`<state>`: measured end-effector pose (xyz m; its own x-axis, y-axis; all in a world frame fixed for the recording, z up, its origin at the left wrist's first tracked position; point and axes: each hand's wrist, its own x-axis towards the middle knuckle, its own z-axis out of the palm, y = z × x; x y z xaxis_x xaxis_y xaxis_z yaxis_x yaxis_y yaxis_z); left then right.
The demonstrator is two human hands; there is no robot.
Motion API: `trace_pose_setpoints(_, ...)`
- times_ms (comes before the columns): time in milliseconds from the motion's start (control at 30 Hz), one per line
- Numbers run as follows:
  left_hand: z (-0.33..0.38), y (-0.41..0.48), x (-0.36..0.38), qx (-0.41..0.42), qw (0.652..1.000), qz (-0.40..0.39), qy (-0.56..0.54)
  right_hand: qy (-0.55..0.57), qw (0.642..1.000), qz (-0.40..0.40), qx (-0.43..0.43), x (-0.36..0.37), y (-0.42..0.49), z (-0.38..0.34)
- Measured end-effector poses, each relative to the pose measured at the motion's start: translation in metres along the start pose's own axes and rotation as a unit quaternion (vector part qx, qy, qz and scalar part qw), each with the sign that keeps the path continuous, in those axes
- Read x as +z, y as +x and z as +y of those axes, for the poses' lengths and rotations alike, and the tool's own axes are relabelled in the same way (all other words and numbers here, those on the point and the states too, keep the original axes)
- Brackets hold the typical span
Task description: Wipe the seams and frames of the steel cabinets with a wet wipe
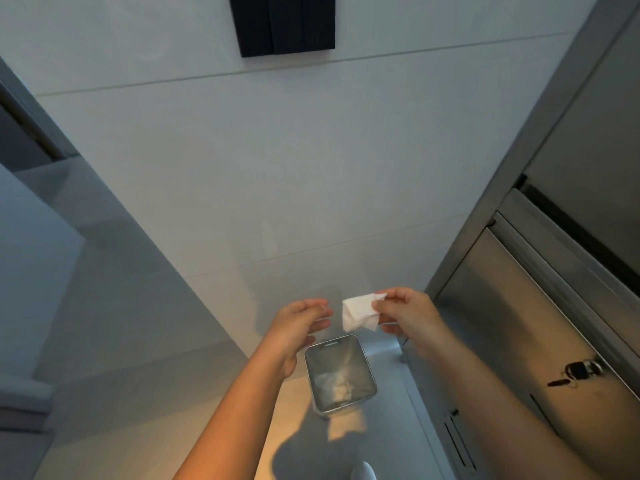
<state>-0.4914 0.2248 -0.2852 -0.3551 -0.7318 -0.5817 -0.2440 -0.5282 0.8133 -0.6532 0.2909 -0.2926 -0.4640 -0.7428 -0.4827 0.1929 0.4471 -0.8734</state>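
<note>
Presently right hand [405,315] pinches crumpled wet wipe [358,315]; left hand [298,327] relaxed, empty; steel cabinet [519,306] cut off at right; bin [329,358] contents indistinct.

Hemmed in on the right by the cabinet [502,306], with keys [575,372] jutting from its door beside the right forearm. Blocked ahead by the wall [242,168], flat but for a black box [284,22] high up, well apart from the hands. Bounded on the left by a grey ledge [34,237], also well apart. Open air round the left hand [298,323] and between it and the right hand [405,313], narrowed only by the wipe [358,315] hanging there. Below, an open bin [332,362], mouth unobstructed, just beside the cabinet foot.
</note>
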Motion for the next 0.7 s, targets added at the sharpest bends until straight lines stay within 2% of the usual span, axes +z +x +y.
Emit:
trace_pose_setpoints(367, -0.002, 0.011, -0.009, -0.013, 0.999, 0.026, -0.018, -0.115, 0.993, 0.016, -0.021, 0.006, 0.029, 0.004)
trace_pose_setpoints(700, -0.004, 0.011, -0.016, -0.022, 0.999, 0.024, -0.023, -0.125, 0.992, 0.032, -0.011, 0.001, 0.041, 0.016)
